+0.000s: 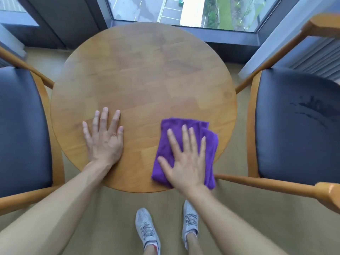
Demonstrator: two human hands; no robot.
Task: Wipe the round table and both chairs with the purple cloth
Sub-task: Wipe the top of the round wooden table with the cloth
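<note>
A round wooden table (143, 70) fills the middle of the view. The folded purple cloth (166, 140) lies on its near right part, close to the edge. My right hand (185, 162) presses flat on the cloth with straight, spread fingers. On the bare wood at the near left, my left hand (104, 138) rests flat, fingers straight. A chair with a dark padded seat (22, 129) stands left of the table. The other chair (298, 129) stands to the right, with wet streaks on its seat.
A large window (184, 11) with a dark frame runs behind the table. Wooden armrests (266, 183) of the right chair reach toward the table's edge. My two feet in grey shoes (147, 230) stand on the light floor just in front of the table.
</note>
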